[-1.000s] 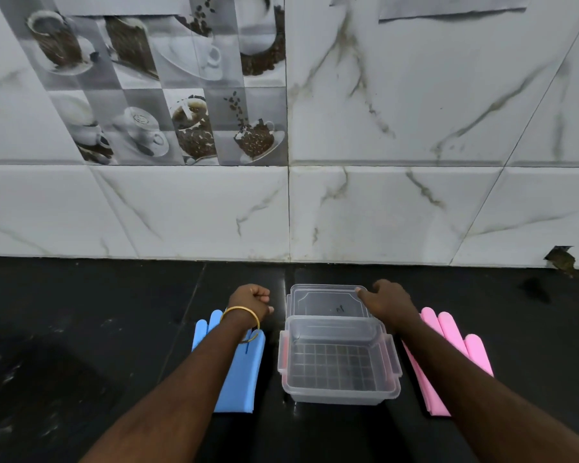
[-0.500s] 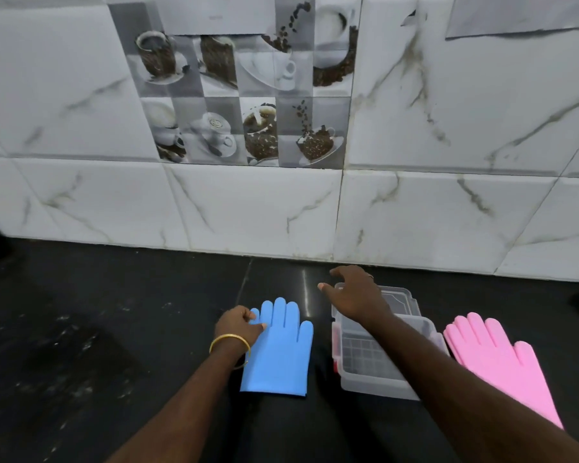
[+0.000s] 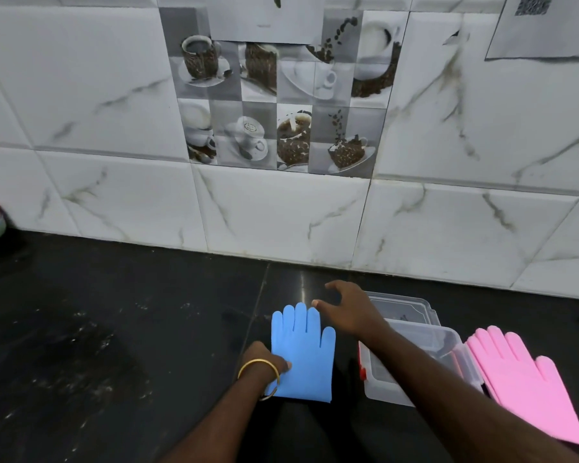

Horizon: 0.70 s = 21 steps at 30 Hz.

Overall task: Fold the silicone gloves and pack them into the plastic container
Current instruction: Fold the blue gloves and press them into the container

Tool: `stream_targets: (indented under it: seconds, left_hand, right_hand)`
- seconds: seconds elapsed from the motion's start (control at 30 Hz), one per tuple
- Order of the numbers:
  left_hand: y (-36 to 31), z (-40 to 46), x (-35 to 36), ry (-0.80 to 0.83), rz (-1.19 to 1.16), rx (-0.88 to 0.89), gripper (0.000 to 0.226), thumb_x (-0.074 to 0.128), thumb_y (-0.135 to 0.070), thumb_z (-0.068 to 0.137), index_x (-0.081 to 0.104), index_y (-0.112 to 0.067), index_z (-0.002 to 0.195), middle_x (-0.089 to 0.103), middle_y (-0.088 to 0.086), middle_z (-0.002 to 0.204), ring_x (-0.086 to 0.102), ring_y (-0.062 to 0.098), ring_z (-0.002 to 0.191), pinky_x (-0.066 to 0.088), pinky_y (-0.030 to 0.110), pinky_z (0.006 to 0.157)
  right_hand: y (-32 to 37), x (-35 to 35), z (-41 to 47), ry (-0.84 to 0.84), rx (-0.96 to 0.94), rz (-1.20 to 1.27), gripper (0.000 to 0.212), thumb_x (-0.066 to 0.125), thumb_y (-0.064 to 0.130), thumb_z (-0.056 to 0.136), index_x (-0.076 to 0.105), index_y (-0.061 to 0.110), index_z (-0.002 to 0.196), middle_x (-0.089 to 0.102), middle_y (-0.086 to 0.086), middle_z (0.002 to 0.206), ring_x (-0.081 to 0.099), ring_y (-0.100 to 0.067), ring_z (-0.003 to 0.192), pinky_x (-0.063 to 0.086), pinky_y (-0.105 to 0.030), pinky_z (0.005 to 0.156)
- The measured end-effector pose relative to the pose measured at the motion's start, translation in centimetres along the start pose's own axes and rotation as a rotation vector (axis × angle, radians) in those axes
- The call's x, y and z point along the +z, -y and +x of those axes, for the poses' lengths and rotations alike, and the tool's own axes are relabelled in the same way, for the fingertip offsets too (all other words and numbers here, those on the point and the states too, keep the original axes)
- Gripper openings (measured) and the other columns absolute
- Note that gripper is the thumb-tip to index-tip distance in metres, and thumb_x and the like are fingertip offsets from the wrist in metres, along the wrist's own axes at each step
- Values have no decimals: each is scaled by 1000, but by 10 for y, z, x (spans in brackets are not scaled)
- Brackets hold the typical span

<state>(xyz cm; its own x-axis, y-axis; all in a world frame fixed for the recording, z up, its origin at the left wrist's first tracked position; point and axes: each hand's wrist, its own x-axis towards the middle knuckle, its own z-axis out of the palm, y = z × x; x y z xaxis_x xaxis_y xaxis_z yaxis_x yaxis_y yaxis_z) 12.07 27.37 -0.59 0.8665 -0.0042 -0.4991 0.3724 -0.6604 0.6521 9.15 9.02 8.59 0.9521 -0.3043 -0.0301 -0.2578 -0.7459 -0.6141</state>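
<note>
Left hand (image 3: 264, 362) pinches the blue silicone glove (image 3: 303, 355) by its edge; right hand (image 3: 350, 310) hovers spread at the fingertips. Looks floppy and grippy, so I'd grab fingertips and fold toward the cuff.

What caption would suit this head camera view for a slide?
Left hand pins the flat blue glove while the right hand reaches over its fingertips; open plastic container and pink glove wait alongside.

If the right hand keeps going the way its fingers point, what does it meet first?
Probably bare countertop. The right hand points left, above the blue glove fingertips, and may brush them if low; its height is unclear.
</note>
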Motion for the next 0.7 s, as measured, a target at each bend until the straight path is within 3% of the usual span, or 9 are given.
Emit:
stream_targets:
  seconds: [0.07, 0.23, 0.33, 0.4, 0.53, 0.7]
  left_hand:
    - [-4, 3, 0, 42, 16, -30, 54, 85, -26, 64, 56, -8, 106, 60, 5, 95, 58, 21, 82, 52, 32, 69]
    - [-17, 5, -1, 132, -110, -35, 44, 74, -17, 72, 56, -5, 110, 56, 1, 77, 57, 15, 66, 42, 24, 51]
    - [-34, -1, -4, 213, -314, -25, 37, 68, -6, 74, 57, 3, 108, 67, 17, 93, 67, 31, 82, 56, 36, 70]
    - [-48, -9, -7, 246, -465, 0, 34, 65, 1, 73, 61, 6, 107, 69, 26, 100, 68, 40, 89, 56, 42, 75]
    - [-78, -27, -18, 250, -666, 41, 20, 63, 2, 75, 62, -2, 95, 69, 21, 86, 66, 31, 69, 51, 29, 55]
    - [-117, -55, -24, 92, -839, 193, 23, 67, 6, 75, 58, 1, 95, 65, 24, 92, 62, 32, 80, 51, 41, 73]
  right_hand:
    - [-1, 0, -3, 2, 10, 17, 67, 66, 50, 83, 49, 18, 139, 54, -4, 141, 50, -21, 128, 43, -38, 106]
    - [-4, -6, -15, 4, 84, 193, 60, 71, 46, 81, 51, 21, 131, 58, 6, 118, 57, -12, 105, 49, -29, 87]
    - [-2, -17, -25, 151, 222, 440, 45, 70, 44, 83, 61, 14, 117, 65, 3, 104, 65, -10, 90, 49, -24, 72]
    - [-3, -27, -33, 348, 332, 627, 40, 70, 43, 84, 68, 11, 107, 70, -1, 98, 69, -11, 79, 50, -26, 66]
    - [-9, -34, -57, 691, 465, 843, 42, 73, 48, 79, 71, 14, 104, 74, -3, 107, 70, -15, 81, 49, -22, 62]
    - [-15, -29, -81, 842, 433, 974, 76, 64, 69, 76, 67, 8, 121, 69, -12, 125, 69, -25, 102, 55, -30, 71]
